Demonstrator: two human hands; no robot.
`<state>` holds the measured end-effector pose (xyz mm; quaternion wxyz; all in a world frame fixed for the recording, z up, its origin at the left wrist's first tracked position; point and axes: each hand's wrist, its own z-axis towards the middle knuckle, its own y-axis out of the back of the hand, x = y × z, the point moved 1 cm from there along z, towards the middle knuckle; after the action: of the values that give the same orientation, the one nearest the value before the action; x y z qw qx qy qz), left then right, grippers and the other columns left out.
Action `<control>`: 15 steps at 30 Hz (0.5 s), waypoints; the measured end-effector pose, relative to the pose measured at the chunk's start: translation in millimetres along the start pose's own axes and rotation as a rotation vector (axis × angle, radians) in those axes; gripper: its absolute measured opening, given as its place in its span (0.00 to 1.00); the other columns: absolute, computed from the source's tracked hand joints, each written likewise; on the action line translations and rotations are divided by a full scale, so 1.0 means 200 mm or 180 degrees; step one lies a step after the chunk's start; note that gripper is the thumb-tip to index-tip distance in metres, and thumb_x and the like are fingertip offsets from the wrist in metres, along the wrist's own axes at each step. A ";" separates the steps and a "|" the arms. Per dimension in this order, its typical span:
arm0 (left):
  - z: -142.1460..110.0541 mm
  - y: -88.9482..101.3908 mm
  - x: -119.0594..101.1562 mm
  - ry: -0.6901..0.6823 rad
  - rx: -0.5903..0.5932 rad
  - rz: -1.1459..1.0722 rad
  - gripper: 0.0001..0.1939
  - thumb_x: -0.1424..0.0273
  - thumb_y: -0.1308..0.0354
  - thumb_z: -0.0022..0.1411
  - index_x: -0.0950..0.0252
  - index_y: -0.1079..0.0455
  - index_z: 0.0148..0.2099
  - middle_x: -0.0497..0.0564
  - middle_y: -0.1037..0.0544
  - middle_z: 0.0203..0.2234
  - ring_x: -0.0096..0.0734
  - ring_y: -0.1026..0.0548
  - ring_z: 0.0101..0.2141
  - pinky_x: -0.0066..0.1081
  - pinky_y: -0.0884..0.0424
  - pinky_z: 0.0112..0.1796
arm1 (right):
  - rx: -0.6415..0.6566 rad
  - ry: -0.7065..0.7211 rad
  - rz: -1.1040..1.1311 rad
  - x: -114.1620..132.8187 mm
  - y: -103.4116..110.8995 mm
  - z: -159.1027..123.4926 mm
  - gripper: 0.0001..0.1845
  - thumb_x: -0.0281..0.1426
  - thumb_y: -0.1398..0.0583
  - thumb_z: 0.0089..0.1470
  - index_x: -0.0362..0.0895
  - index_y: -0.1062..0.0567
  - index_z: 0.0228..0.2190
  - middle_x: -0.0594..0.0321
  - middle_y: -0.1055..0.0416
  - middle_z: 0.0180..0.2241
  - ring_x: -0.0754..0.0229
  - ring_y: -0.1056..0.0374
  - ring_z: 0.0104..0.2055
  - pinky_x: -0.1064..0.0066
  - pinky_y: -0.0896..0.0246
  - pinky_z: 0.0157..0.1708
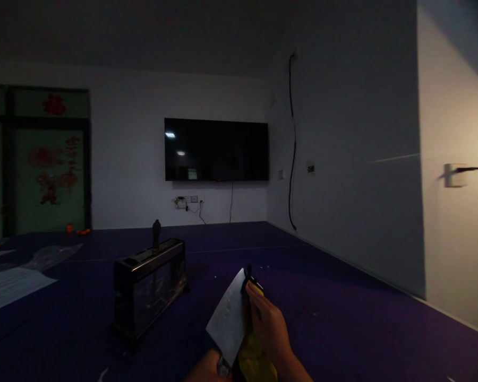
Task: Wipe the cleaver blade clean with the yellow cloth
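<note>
Low in the middle of the head view, a white flat piece (230,318) stands tilted, with a dark clip-like part (249,278) at its upper corner. Behind it hangs a yellow, soft-looking item (255,361). My right hand (270,323) presses its closed fingers along the dark part and the yellow item. At the bottom edge my left hand (206,369) is closed by the lower end of the white piece, beside a small greyish part; most of its fingers are hidden. To the left stands a black box-like frame (125,297) with clear sides and an upright handle on top.
The purple-blue tabletop (334,329) runs to the walls. Papers (14,289) and clear plastic film (53,256) lie at left, with small orange items (69,228) at the far edge. A black cable (292,138) hangs on the right wall; a television (217,150) hangs ahead.
</note>
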<state>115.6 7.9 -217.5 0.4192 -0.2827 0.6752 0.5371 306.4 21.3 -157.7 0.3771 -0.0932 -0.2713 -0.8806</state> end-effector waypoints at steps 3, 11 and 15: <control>-0.05 0.03 -0.07 -0.0314 0.0026 -0.0151 0.16 0.65 0.33 0.39 0.61 0.31 0.32 0.51 0.25 0.27 0.39 0.27 0.31 0.32 0.32 0.30 | 0.0255 0.0105 0.0209 0.06 -0.02 -0.01 0.23 0.23 0.51 0.54 0.47 0.30 0.49 0.58 0.32 0.50 0.57 0.34 0.50 0.64 0.37 0.49; -0.10 0.03 -0.23 -0.0556 0.0551 -0.0217 0.08 0.65 0.37 0.50 0.64 0.31 0.26 0.48 0.27 0.21 0.35 0.26 0.31 0.32 0.30 0.32 | 0.0984 0.0443 0.0328 0.27 -0.06 -0.04 0.25 0.20 0.51 0.49 0.46 0.27 0.46 0.58 0.31 0.48 0.59 0.32 0.47 0.69 0.36 0.46; -0.13 0.02 -0.23 -0.0434 0.0763 -0.0238 0.12 0.63 0.46 0.60 0.68 0.32 0.40 0.50 0.27 0.33 0.28 0.28 0.32 0.32 0.29 0.33 | 0.1147 0.0758 0.0350 0.33 -0.06 -0.05 0.27 0.19 0.50 0.45 0.44 0.26 0.46 0.58 0.29 0.45 0.59 0.29 0.43 0.75 0.34 0.43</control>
<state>127.8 -18.9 -173.2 0.5145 -0.2183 0.6936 0.4545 251.5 -17.8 -146.5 0.4644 0.0657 -0.3723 -0.8009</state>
